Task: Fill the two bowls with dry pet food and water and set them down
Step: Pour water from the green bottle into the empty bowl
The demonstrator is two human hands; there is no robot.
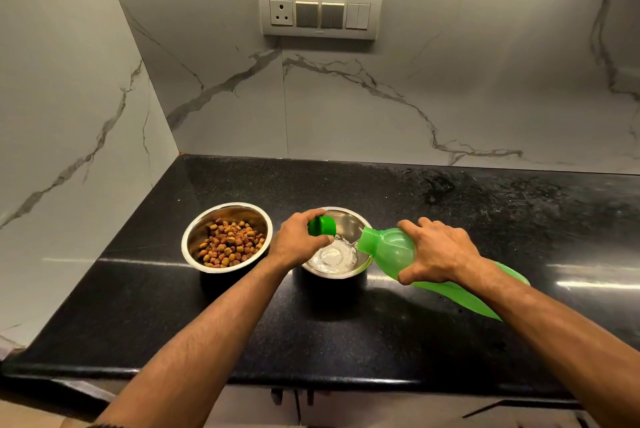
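pouring water, you hold one green bottle (391, 249) tipped on its side in your right hand (438, 251), fingers and thumb wrapped around its body, its open neck pointing left over the rim of the right bowl. water (334, 256) runs from the neck and pools clear in the bottom of that bowl.

two steel bowls stand on the black countertop (450, 213), side by side and near each other, not touching as far as can be seen. the left bowl (194, 237) holds a heap of brown dry pet food (230, 244). the right bowl (349, 219) is partly hidden by your left hand and the bottle's neck.

your left hand (299, 240) hovers over the near left edge of the right bowl, fingers curled around one green cap (322, 226), which it pinches above the water. your left forearm crosses in front of the gap between the two bowls.

two bare forearms reach in from the bottom edge. the bottle's base trails back to the right, above the counter, behind your right wrist.

behind the counter rise marble-patterned white walls (346, 109) with grey veins, meeting in a corner at the left. one switch panel (320, 12) is set in the back wall, with one socket and three pairs of switches. a dull smeared patch (440, 187) marks the counter to the right, well apart from the bowls. cabinet fronts show below the counter's front edge.
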